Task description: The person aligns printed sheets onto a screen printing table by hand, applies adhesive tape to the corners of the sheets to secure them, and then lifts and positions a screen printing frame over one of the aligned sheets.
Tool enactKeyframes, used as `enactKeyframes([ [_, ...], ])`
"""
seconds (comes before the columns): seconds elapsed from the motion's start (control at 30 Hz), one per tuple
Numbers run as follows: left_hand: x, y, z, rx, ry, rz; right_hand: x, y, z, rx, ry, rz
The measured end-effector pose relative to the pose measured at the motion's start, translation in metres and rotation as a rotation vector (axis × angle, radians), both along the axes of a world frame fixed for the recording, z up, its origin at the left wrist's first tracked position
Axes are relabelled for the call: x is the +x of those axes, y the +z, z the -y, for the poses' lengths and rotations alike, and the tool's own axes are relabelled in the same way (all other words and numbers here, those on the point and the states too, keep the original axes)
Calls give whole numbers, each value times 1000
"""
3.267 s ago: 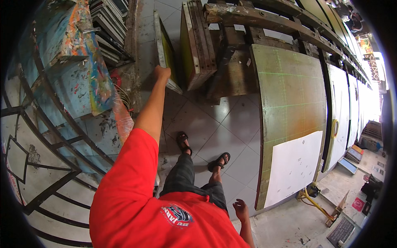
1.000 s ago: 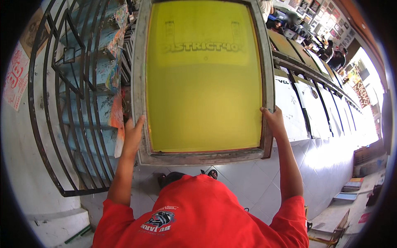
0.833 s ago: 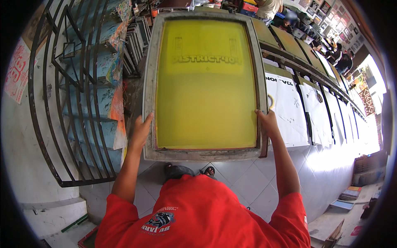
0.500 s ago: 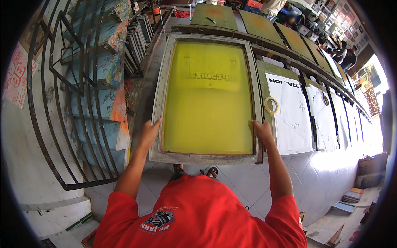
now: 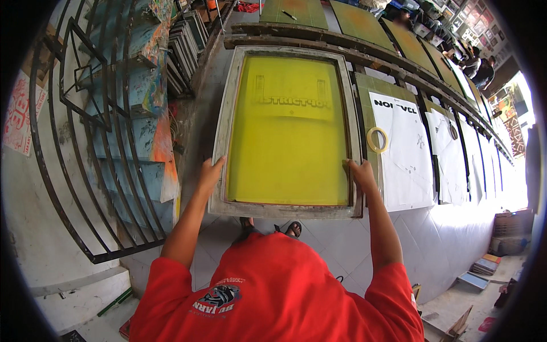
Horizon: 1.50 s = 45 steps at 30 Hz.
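Note:
A silk-screen frame (image 5: 285, 211) with a worn grey border and yellow-green mesh (image 5: 288, 154) stretches out in front of my body. Faint lettering and small marks show on the mesh's far half. My left hand (image 5: 212, 173) grips the frame's left side near its closer corner. On the opposite side my right hand (image 5: 362, 174) is closed round the border, thumb on top at the inner edge. The fingers beneath the frame are hidden on both sides. The far end of the frame lies near a dark rail (image 5: 296, 47); whether it rests there I cannot tell.
Right of the frame, a long row of green boards carries white printed sheets (image 5: 404, 165) and a roll of tape (image 5: 376, 140). A black metal railing (image 5: 114, 251) and paint-stained blue steps (image 5: 134, 182) stand left. Stacked frames (image 5: 185, 54) lean behind. People (image 5: 484, 73) are far right.
The frame and both my hands sit slightly higher in the view. The surroundings have shifted a little too, and both hands keep their hold.

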<state>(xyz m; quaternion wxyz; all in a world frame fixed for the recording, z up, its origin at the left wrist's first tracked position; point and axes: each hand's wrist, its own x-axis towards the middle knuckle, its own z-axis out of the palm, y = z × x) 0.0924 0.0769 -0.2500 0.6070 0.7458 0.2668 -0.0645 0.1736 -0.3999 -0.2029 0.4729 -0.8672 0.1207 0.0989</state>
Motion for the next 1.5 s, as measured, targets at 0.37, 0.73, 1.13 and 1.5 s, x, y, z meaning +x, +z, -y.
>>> enactKeyframes([
  [0.37, 11, -18, -7, 42, 11, 62, 8, -14, 4, 20, -5, -21],
  [0.73, 7, -1, 7, 5, 41, 106, 10, -16, 11, 12, 31, 10],
  [1.13, 11, 3, 5, -7, -30, 23, 8, -9, 8, 69, 7, 13],
  [1.5, 14, -29, 0, 193, 168, 37, 5, 3, 0, 9, -19, -7],
])
